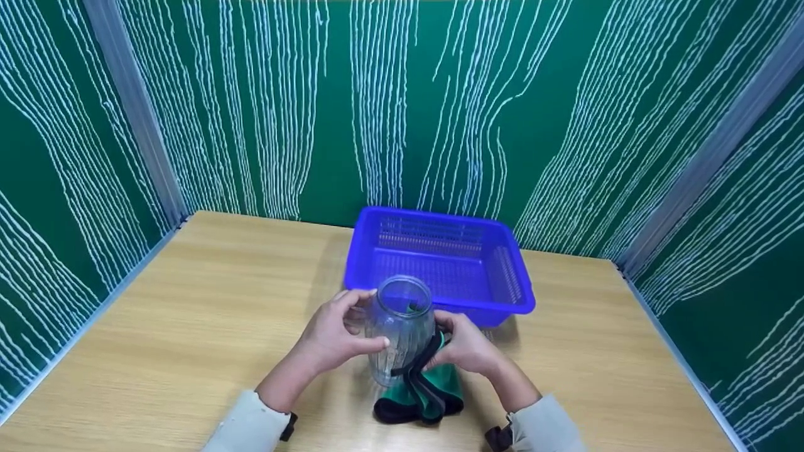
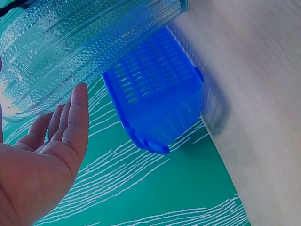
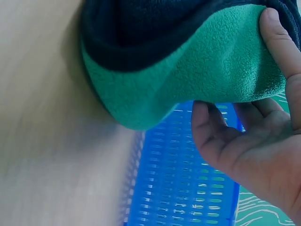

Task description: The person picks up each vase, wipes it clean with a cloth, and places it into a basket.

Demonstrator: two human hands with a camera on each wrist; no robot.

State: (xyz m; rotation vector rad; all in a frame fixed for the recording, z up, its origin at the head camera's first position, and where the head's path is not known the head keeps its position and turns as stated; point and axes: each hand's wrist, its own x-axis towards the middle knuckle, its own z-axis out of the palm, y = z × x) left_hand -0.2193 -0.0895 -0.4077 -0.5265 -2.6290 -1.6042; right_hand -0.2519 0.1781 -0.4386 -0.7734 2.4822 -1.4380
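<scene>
A clear ribbed glass jar (image 1: pixel 392 336) stands upright in front of the basket, its round mouth facing up. My left hand (image 1: pixel 330 336) holds it from the left, thumb at the front and fingers round the far side. Close up in the left wrist view, the jar (image 2: pixel 89 56) shows a dimpled surface. On the jar's right side, my right hand (image 1: pixel 468 345) grips a green cloth (image 1: pixel 443 380) with black edging, pressed to the glass. The cloth's lower folds hang near the tabletop. In the right wrist view, the thumb lies on top of the cloth (image 3: pixel 207 61) with fingers beneath.
Just behind the hands is a blue plastic basket (image 1: pixel 440 216) with slotted walls. Both hands work over a wooden table (image 1: pixel 251 270). Green panels (image 1: pixel 333 157) with white wavy lines enclose its back and sides, joined by grey posts (image 1: pixel 135 94).
</scene>
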